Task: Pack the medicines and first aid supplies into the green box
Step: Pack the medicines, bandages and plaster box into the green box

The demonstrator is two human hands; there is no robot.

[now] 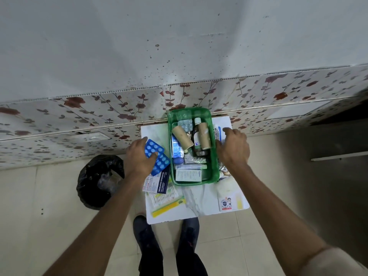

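Two cardboard rolls, one brown bottle and one white carton are counted in one green box; one blue blister strip is seen left.

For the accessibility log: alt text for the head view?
A person's left hand holds blue pill strips beside a green box already holding medicines, on a small white table. The right hand reaches for a tube beside the box.

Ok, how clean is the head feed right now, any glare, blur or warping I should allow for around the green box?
Head view: wide-angle warp bows the floral wall band; light is soft and even, no hard glare; green box contents are readable only as shapes, most labels too small; the blue blister strips in the left hand look sharp; right hand shows little blur.
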